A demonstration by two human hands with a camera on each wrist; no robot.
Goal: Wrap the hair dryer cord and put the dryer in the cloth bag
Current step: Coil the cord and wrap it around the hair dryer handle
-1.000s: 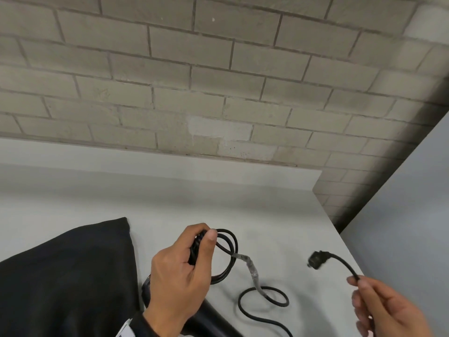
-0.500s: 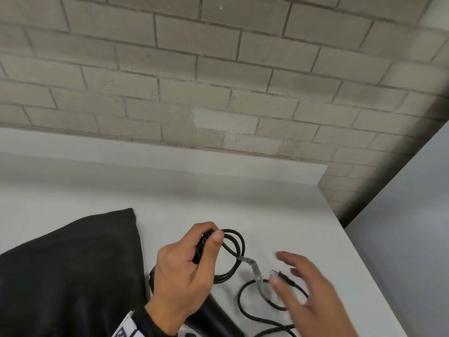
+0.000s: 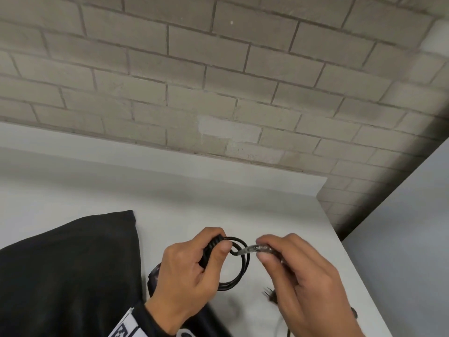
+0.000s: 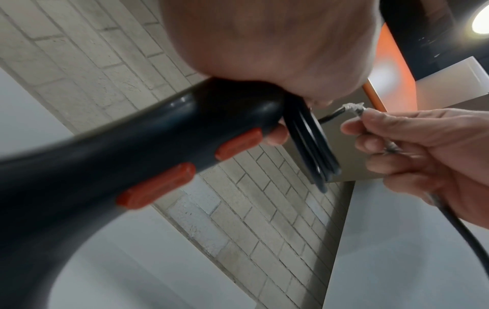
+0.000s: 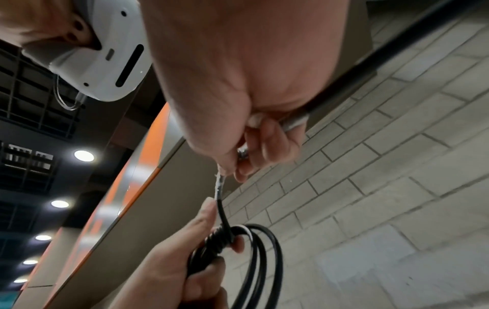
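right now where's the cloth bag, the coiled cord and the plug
cloth bag point(image 3: 73, 271): head view, middle of the black fabric.
coiled cord point(image 3: 244, 266): head view, right side of the loops.
plug point(image 3: 269, 296): head view, the body behind the prongs.

White table point(image 3: 279, 205) against a brick wall | black cloth bag point(image 3: 68, 271) lies on its left side
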